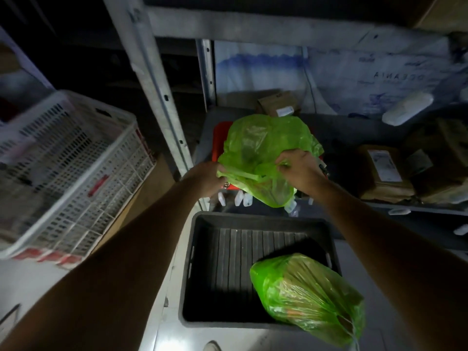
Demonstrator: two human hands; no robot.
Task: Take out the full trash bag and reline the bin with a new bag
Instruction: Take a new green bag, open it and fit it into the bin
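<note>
An empty green plastic bag (255,148) is held up in the middle of the view, above a red object (219,140) on a low shelf. My left hand (206,177) grips its left handle and my right hand (297,169) pinches its right handle, the mouth stretched between them. Below, a dark grey ribbed bin (228,262) stands on the floor with no liner in it. A full, tied green trash bag (306,297) rests on the bin's near right corner.
A white slotted crate (71,168) sits at the left. A grey metal shelf upright (152,79) rises left of the bag. Cardboard parcels (385,173) and a white printed sack (367,72) lie on the shelf at the right. Small white bottles (239,198) line the shelf edge.
</note>
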